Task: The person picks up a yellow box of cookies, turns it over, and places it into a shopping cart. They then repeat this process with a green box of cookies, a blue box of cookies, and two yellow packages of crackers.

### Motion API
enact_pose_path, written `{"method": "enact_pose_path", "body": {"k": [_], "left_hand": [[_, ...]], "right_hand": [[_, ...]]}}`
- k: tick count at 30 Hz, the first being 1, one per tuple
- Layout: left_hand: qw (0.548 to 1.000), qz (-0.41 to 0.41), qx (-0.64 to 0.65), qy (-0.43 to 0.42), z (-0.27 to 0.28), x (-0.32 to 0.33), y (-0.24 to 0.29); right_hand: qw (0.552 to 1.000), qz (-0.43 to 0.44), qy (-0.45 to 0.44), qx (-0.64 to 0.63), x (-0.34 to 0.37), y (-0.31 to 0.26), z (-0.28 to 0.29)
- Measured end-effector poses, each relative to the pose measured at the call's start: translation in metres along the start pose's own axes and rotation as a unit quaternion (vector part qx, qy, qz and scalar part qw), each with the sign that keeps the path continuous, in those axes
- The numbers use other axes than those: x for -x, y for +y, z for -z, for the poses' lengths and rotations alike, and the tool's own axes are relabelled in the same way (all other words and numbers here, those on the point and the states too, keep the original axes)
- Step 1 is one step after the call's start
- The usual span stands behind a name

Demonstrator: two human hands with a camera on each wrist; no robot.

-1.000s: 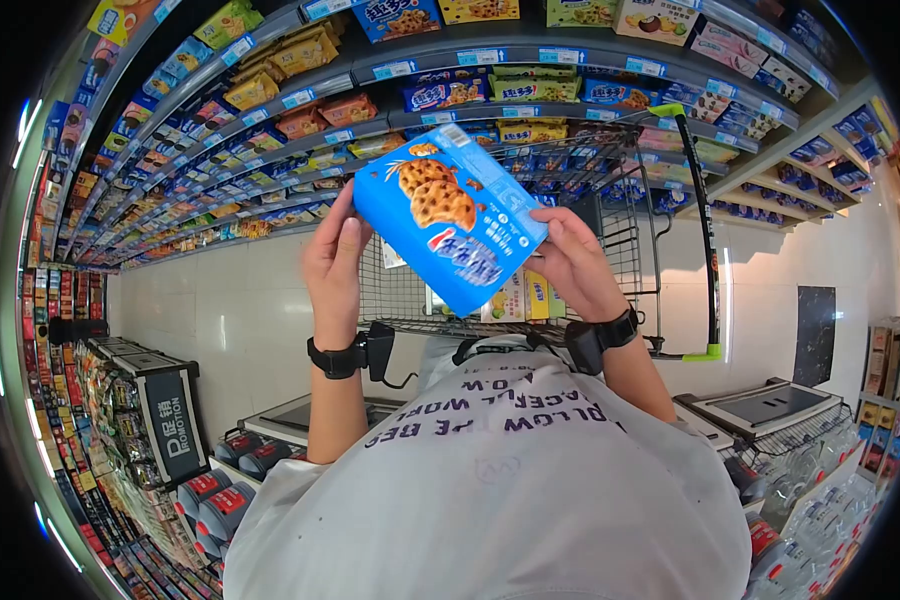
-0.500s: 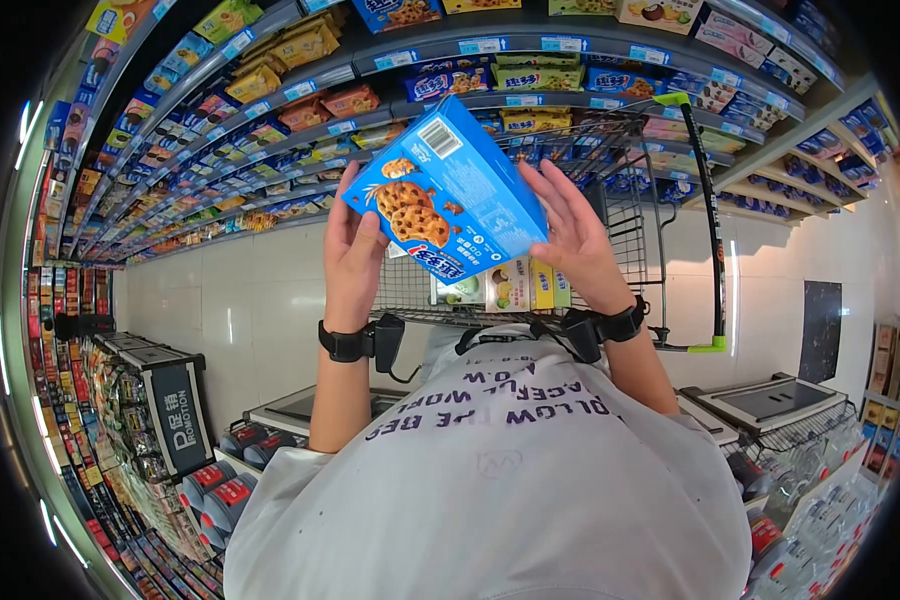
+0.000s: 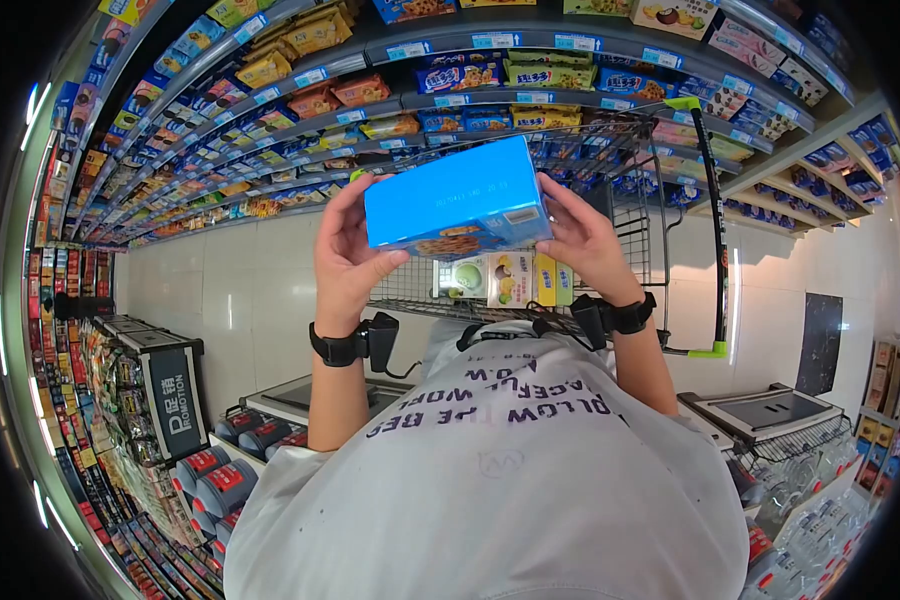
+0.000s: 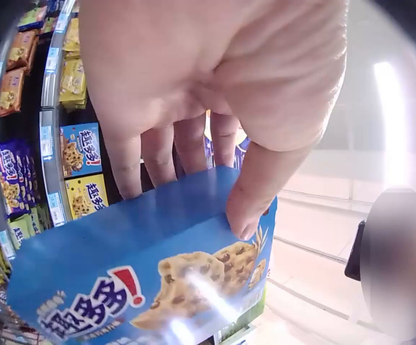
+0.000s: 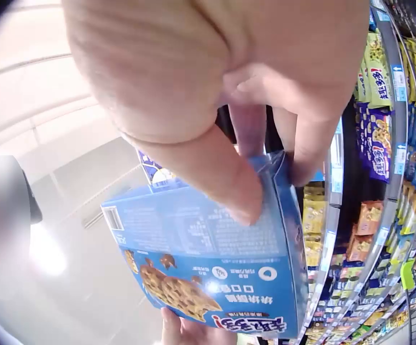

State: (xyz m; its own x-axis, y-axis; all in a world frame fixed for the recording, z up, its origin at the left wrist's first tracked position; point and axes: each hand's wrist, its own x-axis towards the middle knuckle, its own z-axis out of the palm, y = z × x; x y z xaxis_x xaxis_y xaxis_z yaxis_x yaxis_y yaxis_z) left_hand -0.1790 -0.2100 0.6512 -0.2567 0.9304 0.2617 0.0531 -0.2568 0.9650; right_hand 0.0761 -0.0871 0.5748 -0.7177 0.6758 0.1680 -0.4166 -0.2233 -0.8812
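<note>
A blue cookie box (image 3: 450,195) is held up between both hands above the shopping cart, its plain blue side with a printed date turned upward. My left hand (image 3: 348,250) grips the box's left end, thumb on the near face and fingers behind. In the left wrist view the cookie box (image 4: 150,259) shows its cookie picture below the thumb. On the other end, my right hand (image 3: 592,245) pinches a corner between thumb and fingers. The right wrist view shows the cookie box (image 5: 208,251) with small print and a barcode facing that camera.
Beneath the box, the wire cart (image 3: 410,290) carries several flat packages, among them a white box (image 3: 508,280) and a yellow pack (image 3: 544,282). Shelves (image 3: 390,45) of packaged biscuits run along the far side. A promotion stand (image 3: 175,395) and grey-and-red containers (image 3: 225,485) stand at left.
Both hands have tilted the cookie box, so its printed front has swung down and the plain blue side now faces up. The right hand has gone from spread fingers to pinching the corner.
</note>
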Motion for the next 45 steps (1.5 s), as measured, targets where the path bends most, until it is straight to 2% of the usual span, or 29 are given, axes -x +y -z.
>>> {"method": "enact_pose_path", "body": {"k": [3, 6, 8, 9, 11, 13, 15, 17, 18, 20, 21, 23, 26, 30, 33, 39, 42, 44, 45], "left_hand": [[1.000, -0.003, -0.018, 0.000, 0.006, -0.003, -0.001], [0.999, -0.020, -0.013, 0.026, 0.005, -0.008, -0.004], [0.996, 0.048, -0.020, 0.072, 0.002, -0.007, -0.008], [0.996, 0.048, -0.020, 0.071, 0.002, -0.006, -0.010], [0.986, 0.148, 0.003, 0.082, 0.005, -0.004, -0.017], [0.983, 0.158, -0.026, 0.093, 0.008, -0.001, -0.032], [0.977, 0.173, 0.050, 0.112, 0.007, 0.002, -0.046], [0.978, 0.181, 0.028, 0.100, 0.010, 0.005, -0.055], [0.970, 0.212, 0.034, 0.111, 0.004, 0.006, -0.053], [0.954, 0.267, 0.048, 0.129, -0.002, 0.007, -0.053], [0.953, 0.268, 0.049, 0.130, 0.001, 0.009, -0.056], [0.933, 0.327, 0.110, 0.106, 0.013, 0.016, -0.066], [0.915, 0.374, 0.122, 0.090, 0.026, 0.021, -0.072], [0.910, 0.375, 0.161, 0.073, 0.027, 0.025, -0.075], [0.908, 0.360, 0.182, 0.116, 0.018, 0.026, -0.072], [0.925, 0.329, 0.167, 0.087, 0.024, 0.028, -0.076], [0.929, 0.334, 0.126, 0.097, 0.033, 0.027, -0.084], [0.931, 0.321, 0.128, 0.117, 0.036, 0.025, -0.085], [0.928, 0.330, 0.129, 0.115, 0.036, 0.023, -0.083]], "right_hand": [[0.999, -0.005, 0.003, 0.042, 0.005, -0.005, 0.001], [0.997, 0.004, -0.031, 0.076, 0.005, -0.014, 0.001], [0.996, 0.035, -0.046, 0.075, 0.007, -0.012, -0.001], [0.996, 0.035, -0.045, 0.075, 0.008, -0.015, -0.002], [0.992, -0.001, -0.047, 0.117, 0.009, -0.022, -0.005], [0.994, -0.021, -0.046, 0.099, 0.011, -0.024, -0.011], [0.995, -0.043, -0.045, 0.082, 0.013, -0.025, -0.015], [0.994, -0.051, -0.039, 0.092, 0.012, -0.026, -0.016], [0.994, -0.053, -0.039, 0.092, 0.011, -0.026, -0.016], [0.990, -0.038, -0.013, 0.132, 0.009, -0.024, -0.018], [0.990, -0.039, -0.014, 0.133, 0.007, -0.022, -0.019], [0.991, -0.007, 0.045, 0.122, 0.004, -0.017, -0.023], [0.982, -0.038, 0.097, 0.154, -0.001, -0.019, -0.022], [0.972, -0.055, 0.130, 0.186, -0.005, -0.008, -0.016], [0.971, -0.063, 0.146, 0.175, -0.005, 0.002, -0.013], [0.966, -0.128, 0.177, 0.138, -0.004, 0.010, -0.010], [0.966, -0.152, 0.164, 0.132, -0.005, 0.016, -0.001], [0.963, -0.182, 0.087, 0.179, -0.006, 0.019, 0.011], [0.962, -0.189, 0.093, 0.176, -0.006, 0.017, 0.014]]}}
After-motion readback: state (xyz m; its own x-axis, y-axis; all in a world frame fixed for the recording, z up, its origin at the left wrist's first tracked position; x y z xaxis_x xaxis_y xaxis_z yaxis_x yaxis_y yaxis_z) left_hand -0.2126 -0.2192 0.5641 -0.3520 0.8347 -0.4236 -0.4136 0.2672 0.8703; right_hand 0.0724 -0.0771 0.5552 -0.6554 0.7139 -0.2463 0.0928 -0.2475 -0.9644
